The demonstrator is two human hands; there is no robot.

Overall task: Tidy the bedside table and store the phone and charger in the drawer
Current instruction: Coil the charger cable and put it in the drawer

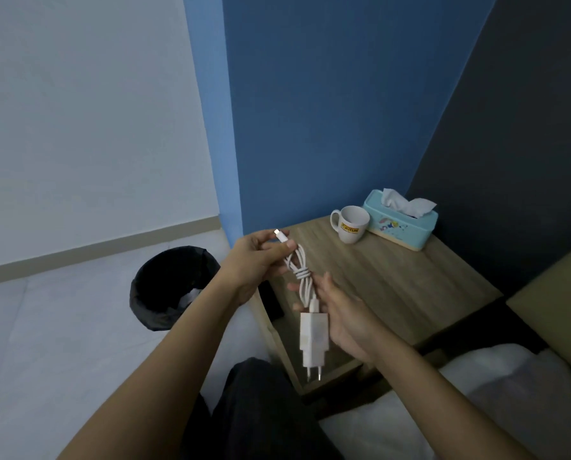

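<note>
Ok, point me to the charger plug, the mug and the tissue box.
charger plug (314, 338): head view, on the flat white face of the adapter body.
mug (351, 227): head view, on its outer side by the yellow logo.
tissue box (398, 229): head view, on its turquoise front side.

This was a bedroom: a wooden bedside table (393, 287) stood against blue walls (327, 111), with a mug (350, 224) and tissue box (400, 224) at two o'clock, white bedding (496, 386) at four, and a lined bin (171, 287) at nine.
</note>
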